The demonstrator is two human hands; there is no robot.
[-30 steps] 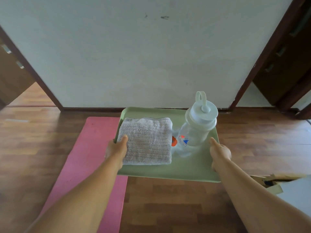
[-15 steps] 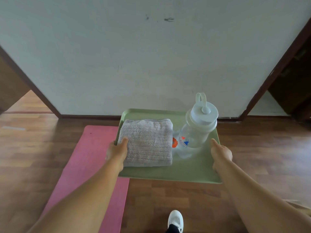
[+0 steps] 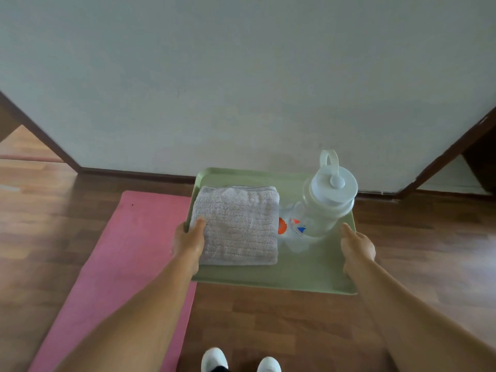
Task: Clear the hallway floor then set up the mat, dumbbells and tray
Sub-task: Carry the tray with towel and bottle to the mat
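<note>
The view is tipping down and forward against 1 second ago: the box at the lower right is no longer showing, and 2 white shoes (image 3: 214, 359) are now appearing at the bottom. The tray (image 3: 308, 277) is staying level between the arms with its load unshifted. The left hand (image 3: 188, 241) is clamping the tray's left edge, its thumb lying over the rim onto the near left corner of the towel (image 3: 236, 226), with the fingers hidden beneath. The right hand (image 3: 357, 245) is gripping the right edge the same way, thumb on top along the rim. The towel is lying folded along the left side of the tray, and the bottle (image 3: 322, 205) is standing upright at the far right corner, just beside the towel. The tray is hanging in the air, its left edge overlapping the right edge of the mat (image 3: 128, 251) in the view, the rest over bare floor (image 3: 402, 264) near the wall (image 3: 241, 76). The mat is already lying unrolled, so the person is probably carrying the tray to its place beside it. No dumbbells are showing. The tall bottle is likely the thing to tip if the tray is tilting on the way down.
</note>
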